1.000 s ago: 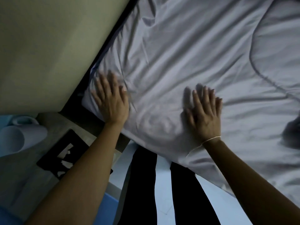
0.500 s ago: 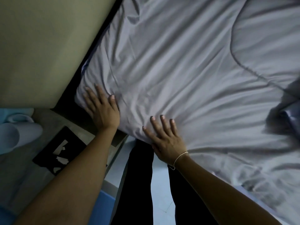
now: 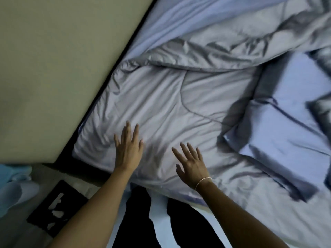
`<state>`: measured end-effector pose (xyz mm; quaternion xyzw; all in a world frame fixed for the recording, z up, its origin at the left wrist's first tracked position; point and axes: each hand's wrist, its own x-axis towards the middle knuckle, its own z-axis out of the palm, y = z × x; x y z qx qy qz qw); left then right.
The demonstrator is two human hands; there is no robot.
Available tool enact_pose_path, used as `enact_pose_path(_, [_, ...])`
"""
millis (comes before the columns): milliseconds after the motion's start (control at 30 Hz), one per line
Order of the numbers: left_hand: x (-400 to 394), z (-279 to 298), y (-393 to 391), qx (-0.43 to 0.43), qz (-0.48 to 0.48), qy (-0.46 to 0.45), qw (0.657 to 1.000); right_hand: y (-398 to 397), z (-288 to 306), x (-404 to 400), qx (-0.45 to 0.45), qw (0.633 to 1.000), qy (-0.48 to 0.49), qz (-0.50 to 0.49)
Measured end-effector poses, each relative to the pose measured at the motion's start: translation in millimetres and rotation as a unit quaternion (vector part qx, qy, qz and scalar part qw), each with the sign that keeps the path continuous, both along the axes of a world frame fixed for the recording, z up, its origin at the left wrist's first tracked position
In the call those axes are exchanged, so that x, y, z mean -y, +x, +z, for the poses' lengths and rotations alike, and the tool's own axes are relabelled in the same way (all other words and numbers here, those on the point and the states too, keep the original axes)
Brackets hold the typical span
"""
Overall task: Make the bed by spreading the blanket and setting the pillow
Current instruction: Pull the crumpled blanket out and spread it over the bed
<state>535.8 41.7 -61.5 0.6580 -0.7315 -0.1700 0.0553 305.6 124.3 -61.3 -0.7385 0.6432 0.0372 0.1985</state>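
A pale grey blanket (image 3: 179, 97) lies over the near corner of the bed, flat here and bunched in folds toward the far right. My left hand (image 3: 129, 147) rests flat on it near the corner, fingers spread, holding nothing. My right hand (image 3: 192, 162), with a thin band at the wrist, hovers or lies just beside it, fingers apart and empty. A light blue pillow (image 3: 279, 140) lies on the blanket to the right. Bare blue sheet (image 3: 179, 20) shows at the far side by the wall.
A beige wall (image 3: 62, 59) runs along the bed's left side with a dark gap (image 3: 86, 122) between. A black mat with white marks (image 3: 53, 210) lies on the floor at left, beside a light blue object (image 3: 14, 183). My dark-trousered legs (image 3: 136, 217) stand against the bed edge.
The view has lifted, so more of the bed, the bunched blanket and the pillow now show. Both hands have slid from the blanket's near edge further onto it, the right one lifting slightly.
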Motion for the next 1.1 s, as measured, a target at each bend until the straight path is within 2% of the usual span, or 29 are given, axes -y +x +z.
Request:
enact_pose_path(200, [23, 102, -64, -0.044, -0.092, -0.049, 0.994, -50, 99, 2, -0.037, 0.989, -0.028, -0.142])
enact_pose_path(467, [32, 167, -129, -0.074, -0.225, -0.091, 0.967, -77, 170, -33, -0.05, 0.954, -0.049, -0.292])
enact_pose_path(833, [0, 214, -209, -0.087, -0.36, -0.124, 0.921, -134, 212, -103, -0.061, 0.892, -0.073, -0.443])
enact_pose_path(1100, [-58, 220, -277, -0.078, -0.388, -0.153, 0.905, -194, 214, -175, -0.053, 0.869, -0.091, -0.484])
